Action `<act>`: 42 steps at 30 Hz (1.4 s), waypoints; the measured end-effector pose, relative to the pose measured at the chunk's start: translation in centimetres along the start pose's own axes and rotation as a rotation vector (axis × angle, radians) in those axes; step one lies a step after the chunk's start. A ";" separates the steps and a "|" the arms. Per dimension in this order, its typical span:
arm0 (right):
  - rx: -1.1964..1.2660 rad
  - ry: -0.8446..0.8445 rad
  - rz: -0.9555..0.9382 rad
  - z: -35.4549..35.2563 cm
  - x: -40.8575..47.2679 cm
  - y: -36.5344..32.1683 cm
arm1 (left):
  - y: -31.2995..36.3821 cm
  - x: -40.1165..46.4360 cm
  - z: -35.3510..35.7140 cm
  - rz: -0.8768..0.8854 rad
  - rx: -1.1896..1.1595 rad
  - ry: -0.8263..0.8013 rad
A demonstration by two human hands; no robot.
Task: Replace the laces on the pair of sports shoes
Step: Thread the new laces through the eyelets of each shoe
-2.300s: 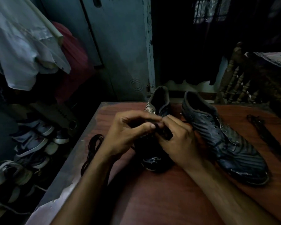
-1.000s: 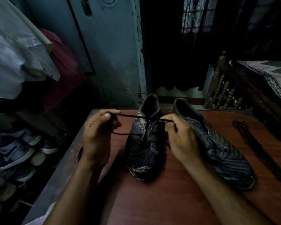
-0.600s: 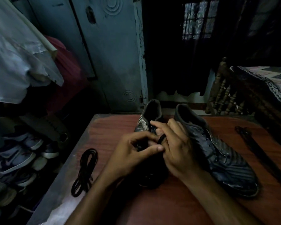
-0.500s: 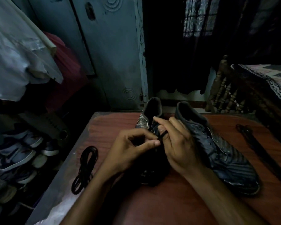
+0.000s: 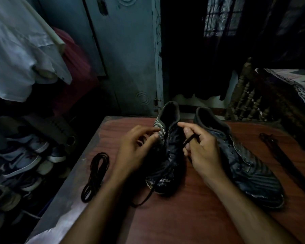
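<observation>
Two dark sports shoes stand on a reddish wooden table (image 5: 192, 217), toes toward me. The left shoe (image 5: 167, 155) sits between my hands; the right shoe (image 5: 245, 159) lies beside it, angled right. My right hand (image 5: 202, 152) pinches a black lace (image 5: 189, 140) over the left shoe's upper. My left hand (image 5: 136, 150) rests against that shoe's left side near the collar, fingers curled; I cannot tell whether it holds lace. A loose lace end trails off the toe onto the table.
A coiled black lace (image 5: 95, 175) lies near the table's left edge. A dark strap or lace (image 5: 285, 164) stretches along the right side. Several sneakers (image 5: 25, 159) are stacked on the floor at left. Hung clothes, a door and a wooden bed frame (image 5: 250, 101) surround the table.
My hands have drawn slightly apart. The right hand has lifted the lace over the left shoe, and the left hand has shifted to the shoe's side.
</observation>
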State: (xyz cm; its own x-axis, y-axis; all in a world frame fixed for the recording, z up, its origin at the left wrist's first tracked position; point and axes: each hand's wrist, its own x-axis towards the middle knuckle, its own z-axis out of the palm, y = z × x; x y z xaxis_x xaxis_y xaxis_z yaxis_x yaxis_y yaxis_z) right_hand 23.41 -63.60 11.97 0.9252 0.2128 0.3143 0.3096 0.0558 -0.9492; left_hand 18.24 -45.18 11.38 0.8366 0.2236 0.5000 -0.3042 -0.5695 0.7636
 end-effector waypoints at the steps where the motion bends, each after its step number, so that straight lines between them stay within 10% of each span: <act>1: 0.010 0.013 0.007 0.0 0.0 0.0 | -0.6 -0.1 0.8 0.000 0.089 -0.009; 7: 0.078 0.040 -0.009 -0.1 0.4 -0.1 | -1.3 0.0 1.4 -0.004 0.320 -0.199; 20: -0.048 -0.014 -0.053 -1.1 0.4 0.0 | 0.7 -0.9 2.1 -0.117 0.320 -0.090; 33: -0.715 -0.165 -0.260 -1.9 0.5 -0.5 | 0.1 -0.9 2.2 -0.130 0.218 -0.091; 42: -0.758 -0.217 -0.248 -1.6 0.1 -0.8 | 0.7 -0.9 2.1 0.011 0.204 -0.072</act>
State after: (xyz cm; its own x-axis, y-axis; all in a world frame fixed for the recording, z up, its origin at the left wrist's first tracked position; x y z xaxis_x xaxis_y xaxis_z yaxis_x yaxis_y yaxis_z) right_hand 23.66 -65.21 12.77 0.7717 0.4691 0.4295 0.6350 -0.5310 -0.5610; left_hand 18.26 -47.47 10.62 0.8666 0.1634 0.4714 -0.2210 -0.7214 0.6563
